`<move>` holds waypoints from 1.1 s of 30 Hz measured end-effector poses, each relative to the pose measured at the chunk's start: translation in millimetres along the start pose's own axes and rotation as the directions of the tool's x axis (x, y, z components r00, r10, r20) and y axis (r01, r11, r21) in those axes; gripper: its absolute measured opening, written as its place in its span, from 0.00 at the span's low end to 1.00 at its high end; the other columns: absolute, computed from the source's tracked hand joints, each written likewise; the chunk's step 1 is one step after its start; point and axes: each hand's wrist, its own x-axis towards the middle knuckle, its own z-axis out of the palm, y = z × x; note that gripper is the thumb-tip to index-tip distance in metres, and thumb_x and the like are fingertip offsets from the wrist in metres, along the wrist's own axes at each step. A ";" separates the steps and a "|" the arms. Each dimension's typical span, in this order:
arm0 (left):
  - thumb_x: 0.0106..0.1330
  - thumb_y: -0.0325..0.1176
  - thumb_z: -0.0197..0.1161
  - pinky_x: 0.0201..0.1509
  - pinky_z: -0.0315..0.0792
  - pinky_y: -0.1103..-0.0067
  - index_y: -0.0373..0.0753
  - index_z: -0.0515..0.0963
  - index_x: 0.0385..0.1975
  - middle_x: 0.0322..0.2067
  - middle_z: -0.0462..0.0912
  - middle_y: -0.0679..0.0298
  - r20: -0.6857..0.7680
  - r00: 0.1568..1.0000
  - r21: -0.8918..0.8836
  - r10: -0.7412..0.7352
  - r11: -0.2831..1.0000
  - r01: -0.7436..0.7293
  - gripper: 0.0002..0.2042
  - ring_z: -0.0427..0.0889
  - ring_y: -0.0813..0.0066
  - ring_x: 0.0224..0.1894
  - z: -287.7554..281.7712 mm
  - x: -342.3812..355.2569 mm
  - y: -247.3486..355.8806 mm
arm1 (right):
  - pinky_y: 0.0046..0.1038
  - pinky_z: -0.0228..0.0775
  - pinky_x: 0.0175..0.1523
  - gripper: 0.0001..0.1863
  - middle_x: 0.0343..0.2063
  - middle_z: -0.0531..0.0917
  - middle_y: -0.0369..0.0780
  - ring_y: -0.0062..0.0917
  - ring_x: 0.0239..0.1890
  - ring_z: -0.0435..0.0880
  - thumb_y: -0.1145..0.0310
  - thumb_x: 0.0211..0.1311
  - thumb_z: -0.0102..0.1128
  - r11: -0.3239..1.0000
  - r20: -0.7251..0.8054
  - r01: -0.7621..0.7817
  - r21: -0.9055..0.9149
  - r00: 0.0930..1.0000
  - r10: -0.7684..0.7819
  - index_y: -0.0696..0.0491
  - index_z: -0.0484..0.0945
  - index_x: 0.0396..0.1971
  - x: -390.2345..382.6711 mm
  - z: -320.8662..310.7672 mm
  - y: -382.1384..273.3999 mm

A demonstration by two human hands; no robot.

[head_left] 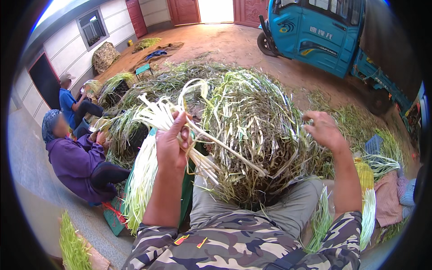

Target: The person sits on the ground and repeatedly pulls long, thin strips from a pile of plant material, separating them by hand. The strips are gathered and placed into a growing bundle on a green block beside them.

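Camouflage shirt (234, 247): cut off by the view's lower edge. Pale, fibrous stalks (141, 184) hang beside the left forearm, which covers part of them. Left hand (172, 143): clamped around a bundle of white stalks (155, 110) above the near-left edge of the heap; the gripped section is hidden by the fingers. One long, smooth stalk slants from the hand toward the right. Right hand (325, 130): well apart from the left, fingers curled, with nothing visible in it, at the heap's right edge; fingertip contact cannot be determined. Heap (254, 135): rounded, with coarse, tangled, dry-looking stems; it conceals the floor (216, 42) beneath. Left of the heap, a co-worker in purple (74, 157) and one in blue (67, 103) handle stalks. Beyond: a green stool (143, 69). Blue three-wheeled vehicle (310, 42): blocks the floor's far-right corner; its roof is cut off.
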 end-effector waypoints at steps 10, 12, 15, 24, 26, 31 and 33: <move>0.69 0.25 0.64 0.13 0.62 0.89 0.35 0.74 0.44 0.34 0.84 0.56 0.222 0.963 -0.060 -0.151 0.984 0.168 0.08 0.75 0.83 0.20 19.4 -33.5 -27.9 | 0.22 0.75 0.43 0.17 0.41 0.84 0.39 0.18 0.36 0.81 0.68 0.66 0.65 0.641 -0.244 0.451 0.621 0.888 -0.389 0.58 0.81 0.52 -23.3 13.1 -106.4; 0.69 0.25 0.64 0.13 0.62 0.89 0.35 0.75 0.42 0.34 0.84 0.55 0.215 0.963 -0.021 -0.165 0.985 0.173 0.07 0.75 0.83 0.21 23.8 -40.6 -29.9 | 0.22 0.75 0.42 0.17 0.39 0.84 0.38 0.17 0.36 0.80 0.67 0.66 0.66 0.615 -0.263 0.438 0.655 0.896 -0.358 0.58 0.81 0.52 -21.6 19.5 -115.0; 0.70 0.26 0.63 0.12 0.62 0.91 0.34 0.75 0.45 0.34 0.84 0.59 0.255 0.953 0.006 -0.164 0.986 0.168 0.07 0.75 0.85 0.20 29.7 -51.3 -31.5 | 0.21 0.73 0.40 0.19 0.34 0.83 0.35 0.14 0.33 0.78 0.64 0.66 0.67 0.636 -0.184 0.357 0.685 0.928 -0.323 0.59 0.80 0.52 -19.9 25.3 -120.6; 0.68 0.24 0.65 0.14 0.63 0.89 0.37 0.75 0.43 0.34 0.84 0.57 0.296 0.925 0.018 -0.237 0.970 0.243 0.08 0.77 0.82 0.23 34.8 -65.1 -33.2 | 0.23 0.70 0.33 0.09 0.27 0.81 0.35 0.14 0.28 0.75 0.69 0.66 0.66 0.433 -0.206 0.325 0.841 0.932 -0.298 0.61 0.82 0.37 -12.1 42.2 -129.0; 0.68 0.24 0.65 0.14 0.63 0.89 0.37 0.75 0.44 0.34 0.84 0.57 0.294 0.925 0.010 -0.240 0.969 0.248 0.08 0.77 0.83 0.22 33.3 -64.8 -32.5 | 0.21 0.64 0.30 0.08 0.22 0.77 0.30 0.12 0.25 0.71 0.70 0.67 0.64 0.429 -0.244 0.338 0.838 0.934 -0.259 0.60 0.83 0.32 -10.8 40.5 -126.7; 0.68 0.25 0.64 0.14 0.63 0.89 0.36 0.76 0.43 0.34 0.84 0.56 0.284 0.927 0.012 -0.246 0.967 0.253 0.07 0.76 0.84 0.22 25.6 -59.4 -28.3 | 0.17 0.62 0.26 0.07 0.21 0.78 0.29 0.09 0.23 0.70 0.70 0.68 0.64 0.426 -0.444 0.441 0.790 0.891 -0.098 0.57 0.83 0.32 -4.2 24.2 -99.7; 0.68 0.26 0.65 0.14 0.63 0.89 0.35 0.76 0.43 0.34 0.84 0.56 0.280 0.929 0.010 -0.241 0.969 0.248 0.07 0.76 0.84 0.22 23.1 -56.5 -27.7 | 0.16 0.62 0.25 0.07 0.20 0.78 0.29 0.09 0.22 0.71 0.69 0.69 0.63 0.427 -0.501 0.462 0.777 0.865 -0.023 0.56 0.82 0.31 2.7 17.4 -81.2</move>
